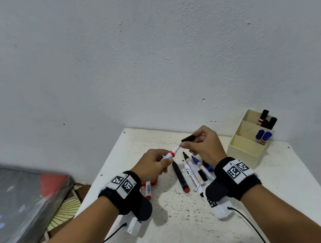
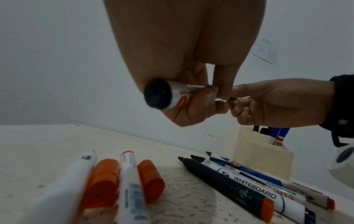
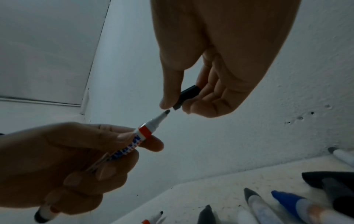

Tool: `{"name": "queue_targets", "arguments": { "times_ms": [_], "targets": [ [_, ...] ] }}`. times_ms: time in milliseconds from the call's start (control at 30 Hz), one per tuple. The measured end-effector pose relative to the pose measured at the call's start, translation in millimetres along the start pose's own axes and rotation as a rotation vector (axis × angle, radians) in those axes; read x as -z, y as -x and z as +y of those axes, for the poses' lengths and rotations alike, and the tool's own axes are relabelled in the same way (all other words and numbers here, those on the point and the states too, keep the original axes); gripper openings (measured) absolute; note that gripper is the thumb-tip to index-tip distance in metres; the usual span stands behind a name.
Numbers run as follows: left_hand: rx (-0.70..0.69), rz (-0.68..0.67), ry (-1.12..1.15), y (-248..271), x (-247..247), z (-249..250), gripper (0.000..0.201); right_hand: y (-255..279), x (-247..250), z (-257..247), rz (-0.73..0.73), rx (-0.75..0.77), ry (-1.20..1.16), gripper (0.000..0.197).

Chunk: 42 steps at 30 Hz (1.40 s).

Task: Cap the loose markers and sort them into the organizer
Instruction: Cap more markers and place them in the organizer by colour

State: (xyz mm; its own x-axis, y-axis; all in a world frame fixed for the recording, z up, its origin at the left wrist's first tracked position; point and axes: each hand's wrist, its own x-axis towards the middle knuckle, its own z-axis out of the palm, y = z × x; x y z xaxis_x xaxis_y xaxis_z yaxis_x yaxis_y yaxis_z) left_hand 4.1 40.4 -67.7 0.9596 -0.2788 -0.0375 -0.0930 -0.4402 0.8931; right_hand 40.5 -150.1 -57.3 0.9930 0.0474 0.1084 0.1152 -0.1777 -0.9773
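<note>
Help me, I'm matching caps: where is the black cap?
Head view, above the table's middle: the right hand pinches the black cap, just off the tip of the marker in the left hand.

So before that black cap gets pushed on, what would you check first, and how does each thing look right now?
1. Left hand holds the marker firmly: ok.
2. Right hand has a grip on the black cap: ok.
3. Cap opening faces the marker tip: ok, nearly in line.
4. Cap already seated: not ok, a gap remains.
5. Cap colour matches the ink: ok, the tip looks dark.
6. Organizer has room: ok, the front compartment looks free.
</note>
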Motion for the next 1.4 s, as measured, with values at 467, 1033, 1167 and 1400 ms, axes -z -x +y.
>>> {"name": "queue_targets", "arguments": {
  "times_ms": [467, 1033, 1167, 1400],
  "targets": [
    [-0.006, 0.003, 0.031, 2, -2, 4, 0.011, 8, 1, -7, -0.072, -0.060, -0.221, 0.016],
    [-0.182, -0.015, -0.369, 10, 8, 4, 0.014, 12, 7, -1, -0.351, -0.175, -0.220, 0.011],
    [-0.051, -0.127, -0.228, 14, 10, 8, 0.036, 4, 18, 8, -0.377, -0.215, -0.269, 0.013],
    [0.118, -0.124, -0.022, 18, 12, 1, 0.024, -14, 39, 37, -0.460, -0.277, 0.493, 0.022]
  ]
}}
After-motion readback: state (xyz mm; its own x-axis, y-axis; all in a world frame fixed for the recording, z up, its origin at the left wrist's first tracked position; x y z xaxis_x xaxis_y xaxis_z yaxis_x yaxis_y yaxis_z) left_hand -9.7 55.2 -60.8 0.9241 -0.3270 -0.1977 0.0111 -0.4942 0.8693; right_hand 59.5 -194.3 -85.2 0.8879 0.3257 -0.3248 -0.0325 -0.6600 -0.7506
